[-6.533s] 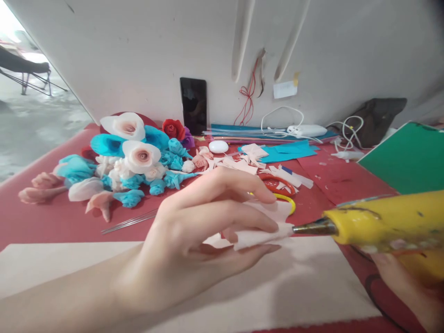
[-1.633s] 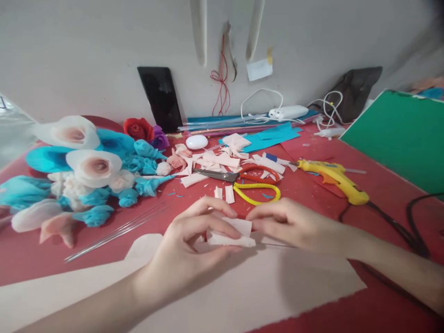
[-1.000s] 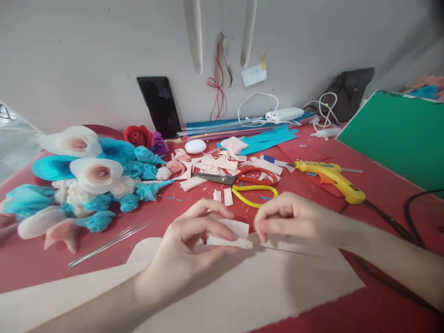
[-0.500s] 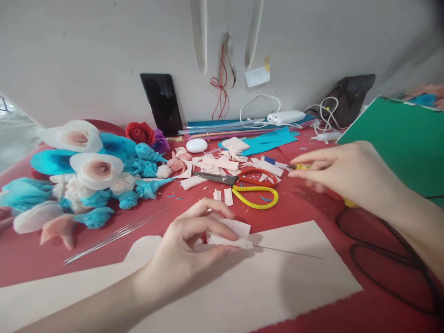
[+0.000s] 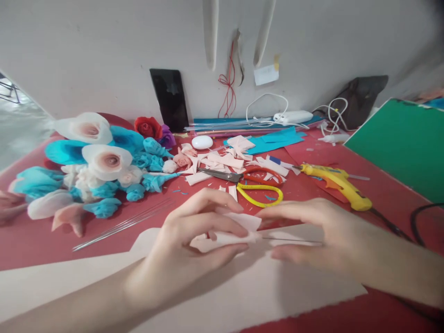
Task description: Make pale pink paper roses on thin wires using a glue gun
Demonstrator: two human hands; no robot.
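My left hand (image 5: 204, 236) pinches a pale pink paper flower (image 5: 251, 224), partly hidden by the fingers. A thin wire stem (image 5: 291, 239) sticks out of its base to the right. My right hand (image 5: 312, 229) is at the wire's far side, thumb and forefinger apart with the wire running between them; I cannot tell whether it touches the wire. Under both hands spreads a large sheet of pale pink crepe paper (image 5: 215, 296). Beyond my right hand a yellow hot glue gun (image 5: 333, 181) lies on the red table, nozzle pointing left.
Scissors (image 5: 236, 176) with red and yellow handles lie among pink paper scraps (image 5: 222, 161). Finished blue and white paper flowers (image 5: 104, 162) are heaped at left, near loose wires (image 5: 118, 229). A green board (image 5: 402, 143) stands at right. A phone (image 5: 169, 99) leans against the wall.
My right hand has let go of the glue gun, now lying on the table, and moved down and left to the wire. My left hand still holds the flower. The view has shifted slightly.
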